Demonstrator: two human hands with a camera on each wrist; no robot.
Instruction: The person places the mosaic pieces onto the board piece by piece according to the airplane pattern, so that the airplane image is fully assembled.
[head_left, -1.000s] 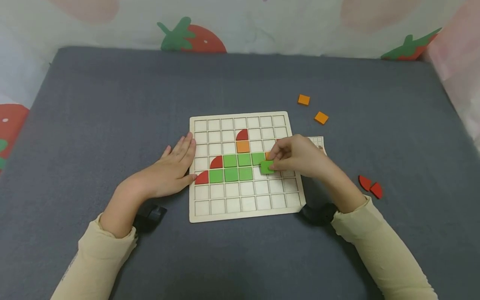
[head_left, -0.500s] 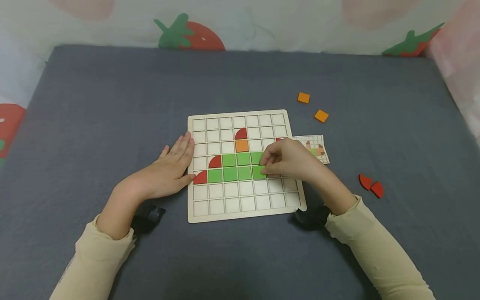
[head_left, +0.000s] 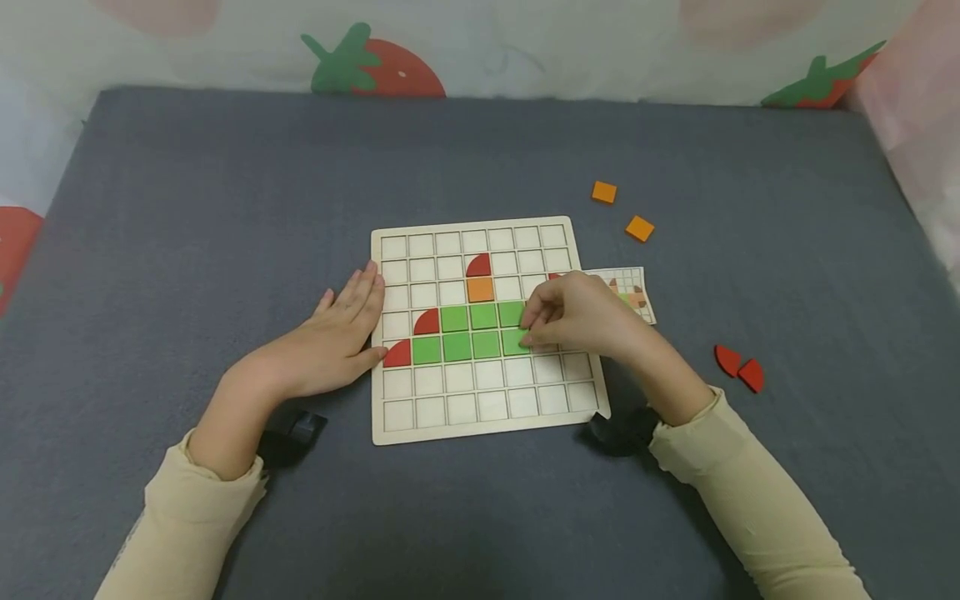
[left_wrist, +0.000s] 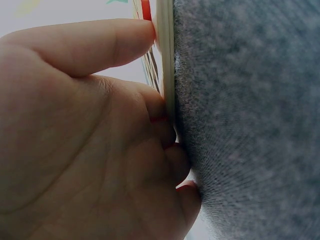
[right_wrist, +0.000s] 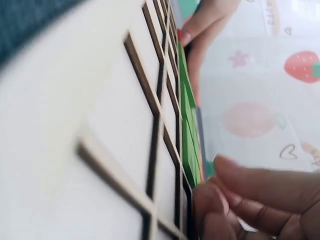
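A pale wooden grid board (head_left: 431,414) lies in the middle of the table. Two rows of green square tiles (head_left: 457,346) fill cells, with red quarter-round tiles (head_left: 397,353) at their left ends. An orange square tile (head_left: 481,289) sits above, topped by another red quarter-round. My left hand (head_left: 322,354) lies flat with fingers spread, its fingertips and thumb touching the board's left edge. My right hand (head_left: 581,317) has curled fingers, with thumb and fingertips pinching the right end of the lower row's last green tile (head_left: 513,342), level in its cell. The hand hides cells behind it.
Two loose orange square tiles (head_left: 640,228) lie beyond the board's upper right corner. Two red quarter-round tiles (head_left: 752,376) lie to the right of my right forearm. A small printed pattern card (head_left: 637,287) sticks out from the board's right side. A strawberry-print cloth (head_left: 570,50) borders the table.
My right hand has moved slightly left and lowered the green square tile into its cell. It stays there over the last half second. My left hand keeps its place on the board's edge.
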